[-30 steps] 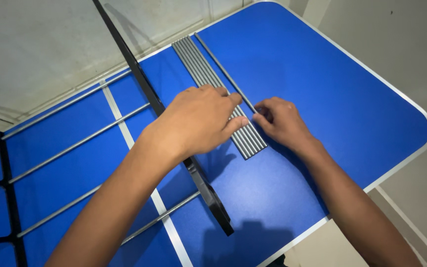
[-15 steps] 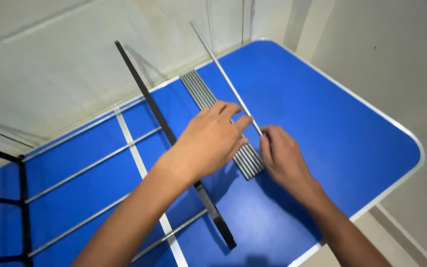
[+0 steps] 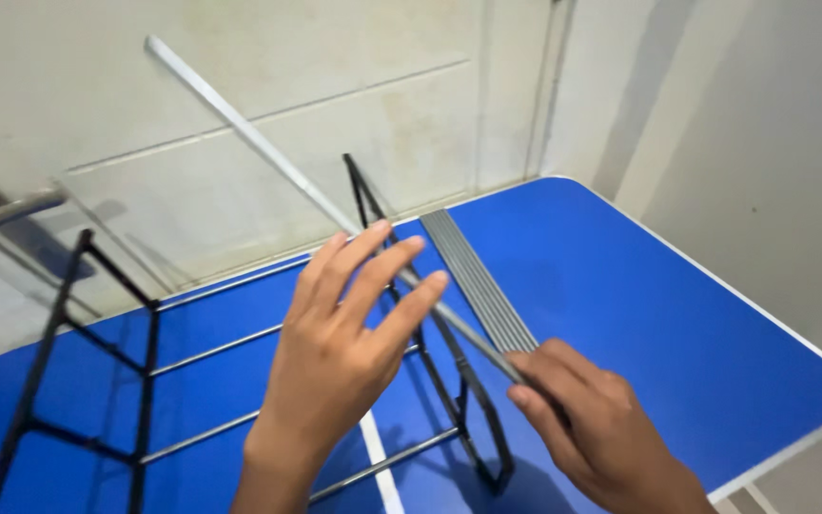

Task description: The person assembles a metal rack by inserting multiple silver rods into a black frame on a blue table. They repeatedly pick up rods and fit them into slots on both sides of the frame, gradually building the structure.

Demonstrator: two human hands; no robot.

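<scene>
Right hand (image 3: 587,419) is pinching the near end of a long thin metal rod (image 3: 268,148), which angles up and away over the blue desk (image 3: 677,314) toward the wall. Left hand (image 3: 340,343) is open with fingers spread, fingertips resting against the rod about midway. A bundle of grey rods (image 3: 478,276) lies flat on the desk just beside it, next to a black wire rack frame (image 3: 145,381).
</scene>
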